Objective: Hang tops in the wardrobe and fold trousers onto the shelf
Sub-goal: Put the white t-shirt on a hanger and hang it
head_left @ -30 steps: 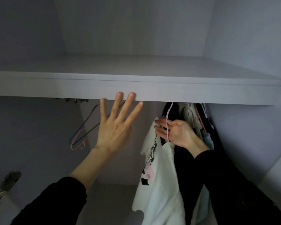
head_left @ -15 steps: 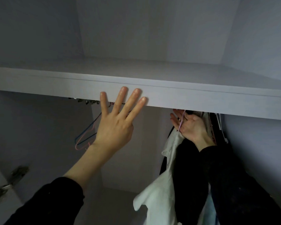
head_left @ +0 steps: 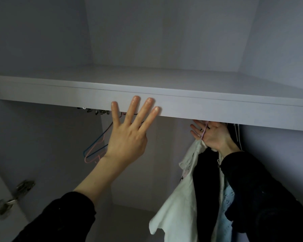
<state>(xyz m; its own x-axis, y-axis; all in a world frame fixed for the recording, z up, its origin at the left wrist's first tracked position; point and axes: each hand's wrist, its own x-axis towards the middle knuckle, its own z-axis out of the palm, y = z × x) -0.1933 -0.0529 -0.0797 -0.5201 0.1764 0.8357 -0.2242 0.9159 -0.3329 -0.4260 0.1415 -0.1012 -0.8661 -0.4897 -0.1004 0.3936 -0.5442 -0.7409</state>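
Note:
Inside the wardrobe, my right hand [head_left: 212, 135] is raised just under the shelf [head_left: 199, 109], gripping the thin hook of a pink hanger [head_left: 203, 132]. A white top [head_left: 180, 203] with a dark print hangs from that hanger and trails down to the lower middle. The top of the hook and the rail are hidden behind the shelf edge. My left hand [head_left: 128, 137] is held up with fingers spread and straight, fingertips in front of the shelf's front edge, holding nothing.
Behind the white top hang a black garment [head_left: 206, 180] and a light blue one [head_left: 226, 206], packed at the right. Empty blue and pink hangers [head_left: 94, 151] hang left of my left hand. A metal door hinge [head_left: 12, 196] sits at the lower left.
My right hand has lifted the pink hanger and white top up under the shelf edge. My left hand has risen slightly, still spread.

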